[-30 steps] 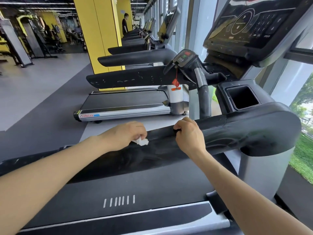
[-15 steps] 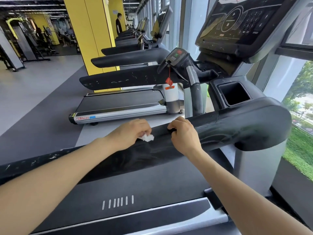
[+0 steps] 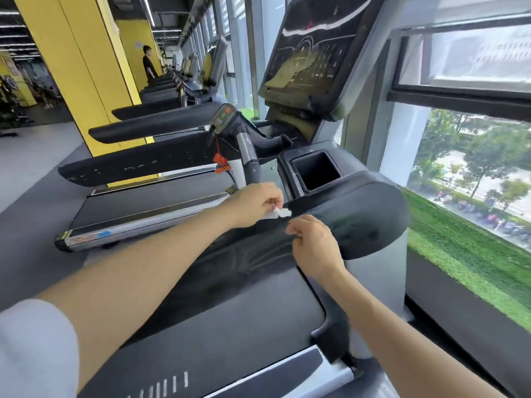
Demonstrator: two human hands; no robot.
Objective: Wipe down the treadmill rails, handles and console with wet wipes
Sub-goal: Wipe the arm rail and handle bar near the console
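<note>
Scene: a gym's window-side row of treadmills, seen from above the near machine's right rail, the dark padded arm that runs up to the cup holder and the console.

Left hand: fingers pinched on a small crumpled wet wipe, held just above the rail near its upper end.

Right hand: fingers loosely curled and drawn together at the tips, close under the wipe; whether they hold a corner of it cannot be told.

Change: a second ago the right hand gripped the rail's top edge while the left pressed the wipe to the pad beside it. Both hands have since come off the surface and moved up toward the cup holder, with the wipe lifted between them.

Meaning: the pass along this stretch of rail looks finished; the hands appear to be refolding or re-gripping the wipe before the next surface.

Remaining: by this view, the grey-banded handle, the stop-button pod and the console are untouched.

Background: a person stands far down the row beside a yellow pillar.
</note>
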